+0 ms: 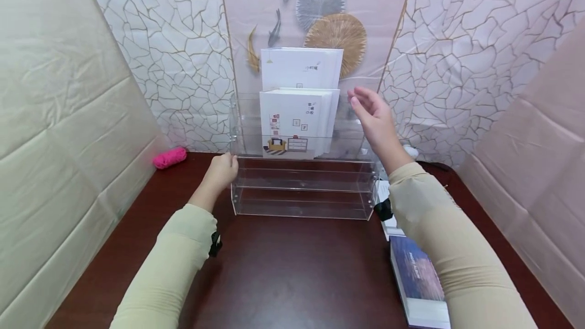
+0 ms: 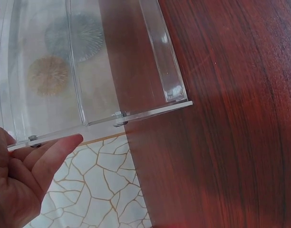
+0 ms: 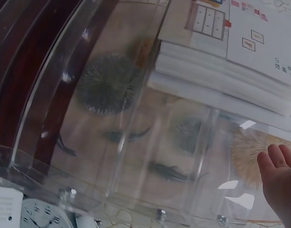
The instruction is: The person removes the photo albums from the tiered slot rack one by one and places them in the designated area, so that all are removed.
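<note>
A clear acrylic tiered rack (image 1: 301,210) stands on the table before me. At its left side my left hand (image 1: 221,170) grips the edge of the side panel (image 2: 157,110); in the left wrist view the fingers (image 2: 57,154) lie against that panel. White books (image 1: 292,121) with a small furniture drawing lean on an upper tier, and a second white book (image 1: 297,67) rises behind them. My right hand (image 1: 375,116) hovers just right of the books, fingers loosely bent and holding nothing. In the right wrist view, the same hand (image 3: 281,185) is apart from the books (image 3: 264,42).
On the right of the dark red table (image 1: 283,273) lies a blue and purple book (image 1: 416,268), with white items partly hidden by my arm behind it. A pink bundle (image 1: 169,157) sits at the back left. A round clock (image 3: 45,216) shows beside the rack.
</note>
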`<action>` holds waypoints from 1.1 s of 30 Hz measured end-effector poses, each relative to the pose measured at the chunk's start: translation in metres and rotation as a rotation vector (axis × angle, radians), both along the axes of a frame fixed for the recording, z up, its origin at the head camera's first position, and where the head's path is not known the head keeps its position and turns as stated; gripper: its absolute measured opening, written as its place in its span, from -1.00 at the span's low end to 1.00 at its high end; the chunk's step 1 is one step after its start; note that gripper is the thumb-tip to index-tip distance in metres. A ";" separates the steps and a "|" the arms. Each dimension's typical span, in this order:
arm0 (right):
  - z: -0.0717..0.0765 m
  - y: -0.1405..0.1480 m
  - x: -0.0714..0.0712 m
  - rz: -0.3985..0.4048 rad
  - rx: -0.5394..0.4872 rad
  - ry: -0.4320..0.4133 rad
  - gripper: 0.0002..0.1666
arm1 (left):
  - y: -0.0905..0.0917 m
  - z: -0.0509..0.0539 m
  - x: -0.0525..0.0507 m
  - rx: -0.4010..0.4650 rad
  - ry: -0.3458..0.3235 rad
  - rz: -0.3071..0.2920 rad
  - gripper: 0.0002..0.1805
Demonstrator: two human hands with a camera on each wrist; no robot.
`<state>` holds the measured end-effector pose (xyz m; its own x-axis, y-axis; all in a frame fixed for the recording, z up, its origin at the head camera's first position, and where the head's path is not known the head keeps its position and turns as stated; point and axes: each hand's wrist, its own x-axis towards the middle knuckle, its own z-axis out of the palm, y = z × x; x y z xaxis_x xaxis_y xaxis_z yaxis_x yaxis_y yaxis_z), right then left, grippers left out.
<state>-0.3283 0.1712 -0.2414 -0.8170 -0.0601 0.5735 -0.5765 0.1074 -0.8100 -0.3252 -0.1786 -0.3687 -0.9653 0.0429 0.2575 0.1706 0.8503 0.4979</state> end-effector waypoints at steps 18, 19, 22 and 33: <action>-0.017 -0.018 -0.006 0.063 -0.066 -0.036 -0.53 | 0.002 0.004 0.004 0.001 -0.008 0.003 -0.65; -0.018 -0.020 -0.005 0.047 -0.027 -0.046 -0.51 | 0.002 0.005 0.004 0.003 -0.008 0.003 -0.65; -0.019 -0.025 0.002 0.002 0.072 -0.066 -0.47 | 0.002 0.005 0.004 0.001 -0.001 0.007 -0.65; -0.039 -0.041 -0.006 -0.099 0.173 -0.078 -0.30 | 0.001 0.001 0.003 -0.005 0.039 -0.002 -0.65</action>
<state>-0.3341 0.1307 -0.2803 -0.8652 -0.0692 0.4967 -0.4927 0.3021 -0.8161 -0.3227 -0.1778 -0.3680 -0.9545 0.0459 0.2947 0.1912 0.8526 0.4864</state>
